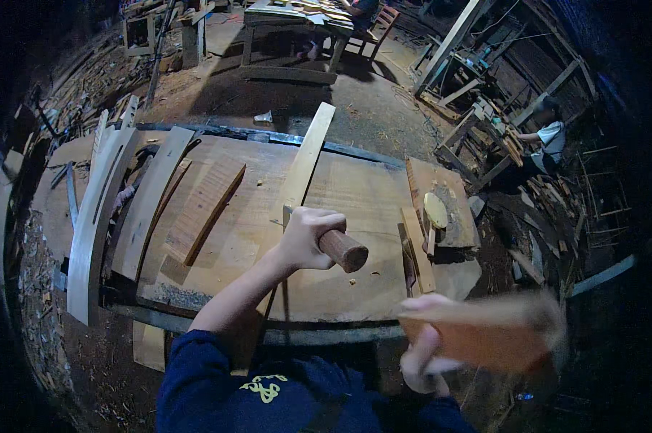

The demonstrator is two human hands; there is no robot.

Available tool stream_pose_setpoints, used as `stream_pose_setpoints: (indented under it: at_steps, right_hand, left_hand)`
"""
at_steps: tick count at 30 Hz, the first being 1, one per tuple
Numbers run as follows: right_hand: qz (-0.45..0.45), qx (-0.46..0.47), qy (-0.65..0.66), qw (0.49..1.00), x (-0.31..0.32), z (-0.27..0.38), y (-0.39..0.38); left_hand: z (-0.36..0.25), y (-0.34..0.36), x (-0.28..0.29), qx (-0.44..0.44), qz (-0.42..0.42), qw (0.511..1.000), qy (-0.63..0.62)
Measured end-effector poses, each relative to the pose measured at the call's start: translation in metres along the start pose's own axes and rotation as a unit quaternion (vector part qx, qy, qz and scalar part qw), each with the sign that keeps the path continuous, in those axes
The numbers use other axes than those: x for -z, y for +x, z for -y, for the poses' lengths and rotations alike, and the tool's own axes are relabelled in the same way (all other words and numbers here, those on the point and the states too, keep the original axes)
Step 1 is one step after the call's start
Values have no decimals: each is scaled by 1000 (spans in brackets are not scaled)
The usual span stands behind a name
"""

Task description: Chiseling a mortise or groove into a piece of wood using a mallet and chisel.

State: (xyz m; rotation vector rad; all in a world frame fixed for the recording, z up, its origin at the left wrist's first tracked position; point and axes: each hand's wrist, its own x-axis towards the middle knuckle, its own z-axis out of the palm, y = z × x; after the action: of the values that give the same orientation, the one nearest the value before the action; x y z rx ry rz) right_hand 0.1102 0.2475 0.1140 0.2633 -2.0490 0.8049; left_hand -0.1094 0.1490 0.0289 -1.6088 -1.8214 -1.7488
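My left hand (305,238) is closed around the round wooden handle of a chisel (344,250), holding it down against a long pale wooden strip (305,159) that lies lengthwise across the workbench (362,195). The blade is hidden under my fingers. My right hand (418,355), low at the right and off the bench, grips a reddish-brown wooden mallet block (488,333), which is blurred by motion.
Curved pale wooden pieces (95,216) and a reddish plank (203,209) lie on the bench's left. A small board with a pale oval piece (435,210) sits at the right. Another person (549,137) works at far right. A table (297,18) stands behind. Wood scraps litter the floor.
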Motion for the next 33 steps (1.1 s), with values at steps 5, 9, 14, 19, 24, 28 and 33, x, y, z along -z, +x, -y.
stream_pose_setpoints:
  at_steps: [5,9,14,19,24,28,33]
  right_hand:
    - [113,19,-96,989,-24,-6,-16]
    - [34,-106,-163,980,-23,-5,-24]
    - [-95,-80,-36,992,4,-3,-57]
    - [68,-152,-165,972,-26,-10,-54]
    - [235,19,-185,954,-9,8,18]
    - [-238,20,125,963,-37,25,9]
    - [22,-198,-129,971,-35,-17,-64]
  left_hand:
    - [-1,1,0,6,13,1000,-8]
    - [1,4,1,-27,-30,999,-18]
    - [-2,2,2,-7,-4,1000,-6]
    - [-3,3,1,-21,-21,999,22]
    - [-2,3,1,-19,-12,1000,-1]
    - [-2,2,0,-19,0,1000,5]
    - [0,2,0,-30,-11,999,17]
